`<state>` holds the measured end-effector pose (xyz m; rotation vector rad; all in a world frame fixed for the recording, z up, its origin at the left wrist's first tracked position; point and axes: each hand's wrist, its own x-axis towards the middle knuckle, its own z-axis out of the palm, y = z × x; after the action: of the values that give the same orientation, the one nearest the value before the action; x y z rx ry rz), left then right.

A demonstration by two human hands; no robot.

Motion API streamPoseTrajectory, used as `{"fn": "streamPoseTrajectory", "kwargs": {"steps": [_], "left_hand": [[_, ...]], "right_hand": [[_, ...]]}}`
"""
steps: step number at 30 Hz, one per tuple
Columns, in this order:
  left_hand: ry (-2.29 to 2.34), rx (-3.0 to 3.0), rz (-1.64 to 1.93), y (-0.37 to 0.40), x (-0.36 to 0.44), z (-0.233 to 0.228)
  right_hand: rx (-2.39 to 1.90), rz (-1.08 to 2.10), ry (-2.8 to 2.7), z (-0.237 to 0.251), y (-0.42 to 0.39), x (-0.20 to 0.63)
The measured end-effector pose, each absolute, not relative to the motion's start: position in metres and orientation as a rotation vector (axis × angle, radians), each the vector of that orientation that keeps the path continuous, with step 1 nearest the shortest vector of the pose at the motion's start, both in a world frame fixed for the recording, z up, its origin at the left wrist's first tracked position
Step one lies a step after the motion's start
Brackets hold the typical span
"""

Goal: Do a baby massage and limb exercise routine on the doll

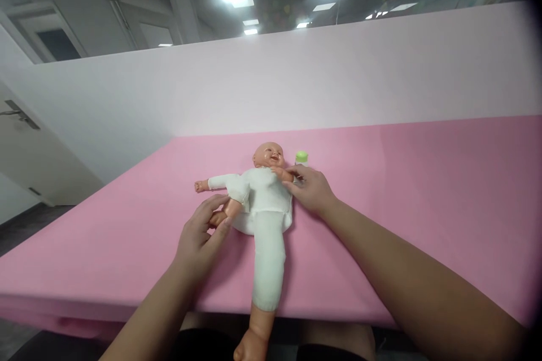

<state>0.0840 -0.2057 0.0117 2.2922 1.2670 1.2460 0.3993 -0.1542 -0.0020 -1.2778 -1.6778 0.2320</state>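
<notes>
The pink table (423, 192) carries the doll (262, 208), laid face up, long axis 12 to 6, head at 12. Its bent leg is pinched by the left hand (201, 237); its arm is gripped by the right hand (311, 189)

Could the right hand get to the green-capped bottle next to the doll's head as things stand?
Probably yes. The right hand rests at the doll's arm, just in front of the green-capped bottle, with only bare pink table between them. The left hand is on the doll's other side.
</notes>
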Motion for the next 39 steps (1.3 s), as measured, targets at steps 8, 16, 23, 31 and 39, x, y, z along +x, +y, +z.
{"fn": "streamPoseTrajectory", "kwargs": {"steps": [8,16,23,31,39], "left_hand": [[1.267,2.228,1.400,-0.261,0.047,-0.006],[1.317,2.198,1.303,-0.304,0.000,-0.028],[1.289,2.263,1.203,-0.302,-0.007,-0.034],[1.271,2.137,1.326,-0.281,0.021,-0.008],[1.214,2.254,1.257,-0.230,0.071,0.021]], "right_hand": [[-1.539,0.424,-1.055,-0.010,-0.141,0.448],[-2.033,0.499,-1.045,-0.021,-0.136,0.479],[-2.080,0.472,-1.084,-0.020,-0.138,0.479],[-1.521,0.195,-1.256,-0.008,-0.146,0.431],[-1.220,0.061,-1.910,0.003,-0.160,0.383]]}}
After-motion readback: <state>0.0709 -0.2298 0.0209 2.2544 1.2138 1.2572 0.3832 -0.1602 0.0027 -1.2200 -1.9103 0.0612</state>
